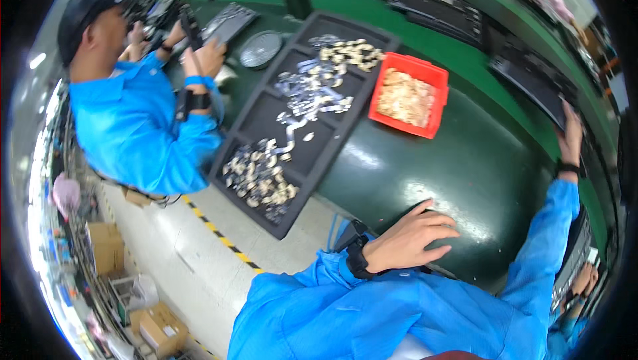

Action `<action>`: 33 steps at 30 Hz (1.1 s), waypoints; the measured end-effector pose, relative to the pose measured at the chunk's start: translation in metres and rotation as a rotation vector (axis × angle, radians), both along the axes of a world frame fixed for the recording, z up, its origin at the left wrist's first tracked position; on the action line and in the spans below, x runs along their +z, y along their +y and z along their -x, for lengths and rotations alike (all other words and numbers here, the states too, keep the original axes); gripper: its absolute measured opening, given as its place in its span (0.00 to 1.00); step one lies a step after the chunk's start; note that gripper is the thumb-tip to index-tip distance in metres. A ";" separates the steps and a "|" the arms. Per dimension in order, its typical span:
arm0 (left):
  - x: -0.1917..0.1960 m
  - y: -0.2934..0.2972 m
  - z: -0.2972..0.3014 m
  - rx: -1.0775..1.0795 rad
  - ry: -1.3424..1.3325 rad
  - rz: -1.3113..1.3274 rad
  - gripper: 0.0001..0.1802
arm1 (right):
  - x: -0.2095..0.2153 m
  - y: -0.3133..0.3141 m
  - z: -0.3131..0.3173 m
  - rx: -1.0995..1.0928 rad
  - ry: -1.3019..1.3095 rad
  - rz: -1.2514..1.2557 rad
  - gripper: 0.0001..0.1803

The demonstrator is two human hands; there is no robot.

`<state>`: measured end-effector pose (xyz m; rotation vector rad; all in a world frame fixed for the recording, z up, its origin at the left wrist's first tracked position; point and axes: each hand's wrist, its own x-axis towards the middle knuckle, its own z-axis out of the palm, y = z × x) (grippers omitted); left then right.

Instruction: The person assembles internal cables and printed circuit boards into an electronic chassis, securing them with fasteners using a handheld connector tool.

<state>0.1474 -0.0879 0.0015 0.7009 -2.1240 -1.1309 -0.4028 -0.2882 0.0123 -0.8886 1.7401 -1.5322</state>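
Nearest the camera, the left hand [409,240] lies flat on the dark green tabletop [465,174], fingers spread and loose, gripping nothing. It rests at the near edge, well apart from any parts.

Out to the far right, the right hand [570,135] is stretched along its blue sleeve to a black panel [535,84] at the tabletop's edge. The fingers lie on the panel's near end; whether they clasp it or only touch it, I cannot tell from this angle. So the panel sits at the right rim, not yet brought in front of the person, and by my reading the work on it is barely begun.

Moving out across the middle, the green surface between the hands carries nothing in the way. Beyond it sits a red tray [438,77] heaped with pale small pieces. Just beside it, to the left, runs a long black divided tray [266,117], its compartments holding small metal parts, silvery strips in the middle sections and mixed pieces at both ends.

Farther left, a co-worker [133,120] in blue, a black cap on, bends over another black unit with both hands. More black panels [438,11] lie along the far side.
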 end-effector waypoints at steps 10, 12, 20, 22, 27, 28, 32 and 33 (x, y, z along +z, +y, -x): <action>0.054 -0.113 -0.167 0.823 -0.387 0.296 0.13 | 0.045 0.277 -0.136 0.082 0.444 0.030 0.28; 0.053 -0.137 -0.177 0.818 -0.483 0.405 0.17 | 0.055 0.275 -0.187 0.002 -0.040 -0.001 0.24; 0.022 -0.206 -0.176 0.698 -0.463 0.076 0.26 | -0.012 0.310 -0.252 -0.068 0.119 0.035 0.20; 0.033 -0.204 -0.172 0.704 -0.677 0.220 0.23 | -0.006 0.304 -0.260 -0.098 0.433 -0.003 0.20; 0.014 -0.219 -0.219 0.722 -0.462 0.321 0.16 | 0.021 0.283 -0.273 -0.171 0.660 0.136 0.21; 0.017 -0.218 -0.228 0.747 -0.499 0.332 0.16 | 0.023 0.279 -0.272 -0.156 0.640 0.178 0.20; 0.022 -0.220 -0.218 0.787 -0.515 0.293 0.16 | 0.028 0.268 -0.271 -0.121 0.619 0.273 0.17; 0.023 -0.219 -0.211 0.818 -0.504 0.212 0.16 | 0.028 0.268 -0.271 -0.108 0.602 0.277 0.16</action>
